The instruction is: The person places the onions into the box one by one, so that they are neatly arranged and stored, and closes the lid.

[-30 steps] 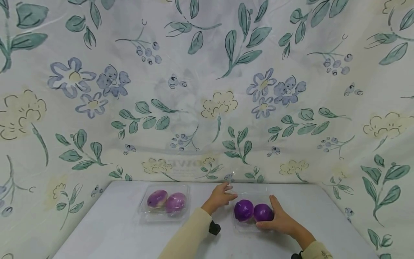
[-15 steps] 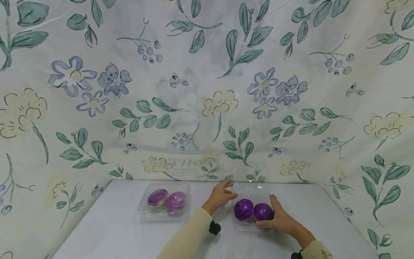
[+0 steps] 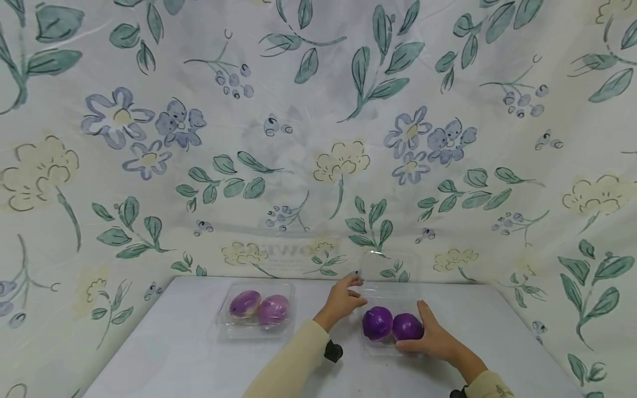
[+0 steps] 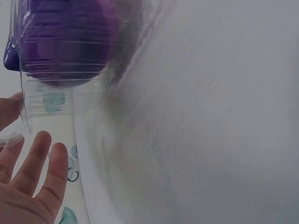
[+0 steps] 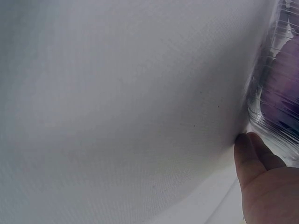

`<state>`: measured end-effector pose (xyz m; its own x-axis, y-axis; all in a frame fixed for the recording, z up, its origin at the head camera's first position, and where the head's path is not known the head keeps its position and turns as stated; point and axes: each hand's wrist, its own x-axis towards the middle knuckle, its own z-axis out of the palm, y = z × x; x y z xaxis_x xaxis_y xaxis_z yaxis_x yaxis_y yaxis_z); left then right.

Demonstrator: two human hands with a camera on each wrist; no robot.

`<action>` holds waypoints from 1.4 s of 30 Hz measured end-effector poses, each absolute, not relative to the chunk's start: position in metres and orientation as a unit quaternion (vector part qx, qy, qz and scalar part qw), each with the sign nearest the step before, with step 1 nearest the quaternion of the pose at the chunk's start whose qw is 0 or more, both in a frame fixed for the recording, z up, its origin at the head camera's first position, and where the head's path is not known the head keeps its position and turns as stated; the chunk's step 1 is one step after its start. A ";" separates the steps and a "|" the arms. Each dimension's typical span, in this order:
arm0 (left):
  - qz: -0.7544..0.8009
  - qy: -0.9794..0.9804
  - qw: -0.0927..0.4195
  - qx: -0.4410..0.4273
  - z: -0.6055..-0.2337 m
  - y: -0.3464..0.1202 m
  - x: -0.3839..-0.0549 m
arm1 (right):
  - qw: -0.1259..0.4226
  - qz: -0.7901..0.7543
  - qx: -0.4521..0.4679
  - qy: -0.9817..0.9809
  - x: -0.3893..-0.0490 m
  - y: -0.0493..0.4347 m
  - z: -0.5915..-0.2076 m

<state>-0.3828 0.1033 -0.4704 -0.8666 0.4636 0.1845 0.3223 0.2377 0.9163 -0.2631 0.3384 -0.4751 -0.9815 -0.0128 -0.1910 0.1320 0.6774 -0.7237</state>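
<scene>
A clear plastic clamshell box (image 3: 370, 349) sits on the table at right, its transparent lid (image 3: 393, 255) raised at the back. Inside lie two glossy, dark purple, onion-like balls, a left one (image 3: 376, 323) and a right one (image 3: 407, 327); the left wrist view shows a pointed tip (image 4: 11, 58). My right hand (image 3: 435, 338) grips the box's right side, thumb along the front and fingers toward the back. At the back left corner is my left hand (image 3: 342, 298), fingers extended and spread beside the lid, thumb right at the box's edge.
A second clear box (image 3: 231, 333) stands to the left, holding two purple and cream roundish pieces (image 3: 273, 309). The white table (image 3: 174, 342) ends at a floral cloth backdrop (image 3: 298, 193). Black wrist devices (image 3: 333, 351) hang below both sleeves.
The clear lid stands higher behind the box than before, its top edge now against the backdrop. Both hands keep nearly the same places, and the head view has shifted slightly.
</scene>
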 end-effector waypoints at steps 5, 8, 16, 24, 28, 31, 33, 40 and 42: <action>0.560 0.788 0.057 0.249 -0.470 0.105 -0.380 | 0.094 -0.401 0.034 0.911 -0.264 0.339 -0.476; 0.555 0.792 0.055 0.250 -0.470 0.106 -0.377 | 0.094 -0.402 0.034 0.910 -0.265 0.340 -0.478; 0.532 0.809 0.041 0.247 -0.467 0.112 -0.371 | 0.090 -0.405 0.033 0.909 -0.265 0.338 -0.477; 0.521 0.816 0.045 0.246 -0.466 0.114 -0.362 | 0.086 -0.404 0.031 0.910 -0.262 0.338 -0.475; 0.517 0.812 0.040 0.268 -0.467 0.115 -0.360 | 0.084 -0.398 0.032 0.913 -0.262 0.339 -0.475; 0.511 0.812 0.036 0.278 -0.467 0.115 -0.359 | 0.081 -0.395 0.037 0.914 -0.262 0.339 -0.475; 0.506 0.816 0.034 0.276 -0.468 0.116 -0.358 | 0.078 -0.393 0.041 0.915 -0.262 0.338 -0.475; 0.478 0.833 0.039 0.275 -0.470 0.115 -0.349 | 0.072 -0.394 0.052 0.915 -0.261 0.335 -0.476; 0.469 0.837 0.045 0.279 -0.470 0.114 -0.347 | 0.071 -0.396 0.051 0.914 -0.261 0.335 -0.476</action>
